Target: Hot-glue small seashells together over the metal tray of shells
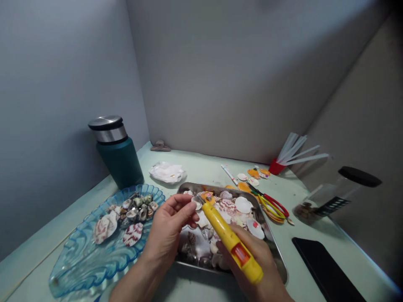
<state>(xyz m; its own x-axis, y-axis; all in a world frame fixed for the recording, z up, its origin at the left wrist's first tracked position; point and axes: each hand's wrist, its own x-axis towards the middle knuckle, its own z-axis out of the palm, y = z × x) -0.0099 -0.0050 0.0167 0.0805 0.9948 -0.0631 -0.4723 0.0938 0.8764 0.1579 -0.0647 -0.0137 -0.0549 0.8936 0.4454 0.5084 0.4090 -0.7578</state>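
Observation:
My left hand (170, 222) pinches a small white seashell (196, 203) between thumb and fingertips over the tray. A yellow hot glue gun (225, 230) with an orange-red switch is held in my right hand (256, 251), its nozzle pointing up and left close to that shell. Whether the nozzle touches the shell I cannot tell. Beneath both hands lies a metal tray (277, 260) filled with white, pink-streaked and orange shells (228, 205). The fingers of my right hand are partly hidden behind the glue gun.
Left, a blue scalloped dish (85, 268) holds several shells beside a teal bottle (121, 161). Behind are white crumpled packaging (168, 172) and a marker (229, 175). Right are scissors (272, 205), a red cup (276, 167) of glue sticks, a clear jar (327, 197) and a black phone (325, 268).

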